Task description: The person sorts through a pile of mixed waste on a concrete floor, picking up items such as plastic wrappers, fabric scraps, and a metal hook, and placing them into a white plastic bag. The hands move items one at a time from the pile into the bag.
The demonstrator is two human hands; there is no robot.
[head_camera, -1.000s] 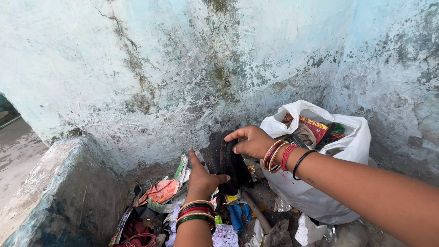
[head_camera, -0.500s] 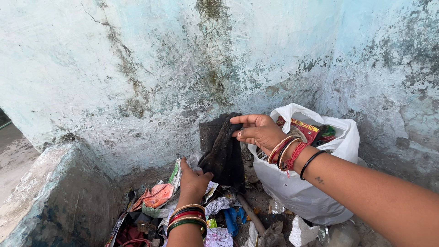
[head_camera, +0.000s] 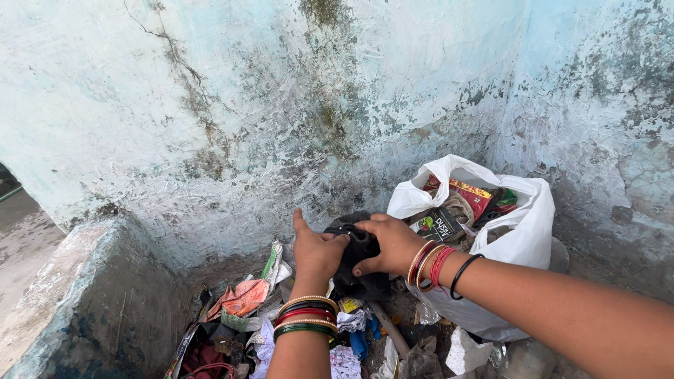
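Half a second ago the right hand (head_camera: 390, 244) held the crumpled black cloth bag (head_camera: 359, 261) up high; now it is lower, bunched between both hands. The left hand (head_camera: 316, 251) grips its left side. It sits above scattered wrappers (head_camera: 246, 298), beside a full white plastic bag (head_camera: 523, 238).

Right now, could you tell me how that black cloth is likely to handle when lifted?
Probably floppy: the black cloth bunches and folds between the left hand and right hand. Likely light, since fingers alone hold it. Unlikely to roll.
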